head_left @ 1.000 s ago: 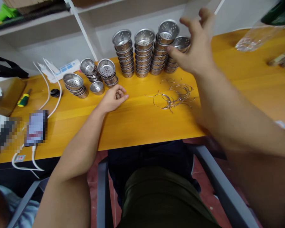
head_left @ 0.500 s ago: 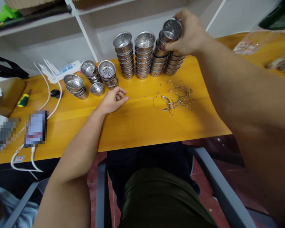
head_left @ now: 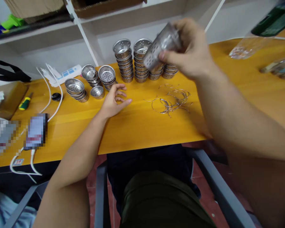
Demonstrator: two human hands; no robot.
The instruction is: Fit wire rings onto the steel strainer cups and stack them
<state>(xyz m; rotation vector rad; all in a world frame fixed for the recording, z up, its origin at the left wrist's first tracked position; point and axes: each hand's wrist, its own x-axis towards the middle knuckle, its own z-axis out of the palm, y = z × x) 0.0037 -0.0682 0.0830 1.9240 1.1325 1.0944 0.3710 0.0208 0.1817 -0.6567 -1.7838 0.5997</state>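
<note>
My right hand (head_left: 191, 50) grips a perforated metal cup (head_left: 160, 47), tilted and lifted in front of the right-hand stacks; it is blurred, and whether more than one cup is nested there I cannot tell. Two tall stacks of perforated cups, one at the left (head_left: 123, 61) and one beside it (head_left: 140, 69), stand at the back of the table. Lower cups of further stacks (head_left: 169, 72) show below the lifted cup. My left hand (head_left: 115, 101) rests on the table, fingers apart and holding nothing, beside a short stack of strainer cups (head_left: 106, 74) and a single small cup (head_left: 97, 92).
Thin curved wires (head_left: 172, 103) lie in a loose pile mid-table. More short cup stacks (head_left: 74, 87) stand left, near a black cap (head_left: 56, 96), a screwdriver (head_left: 25, 103), white cables and a phone (head_left: 36, 131). A clear plastic bag (head_left: 243, 49) lies at the right. Shelving rises behind.
My right hand has lifted the metal cup off the right-hand stacks, tipped it over and brought it left. My left hand has opened its fingers a little.
</note>
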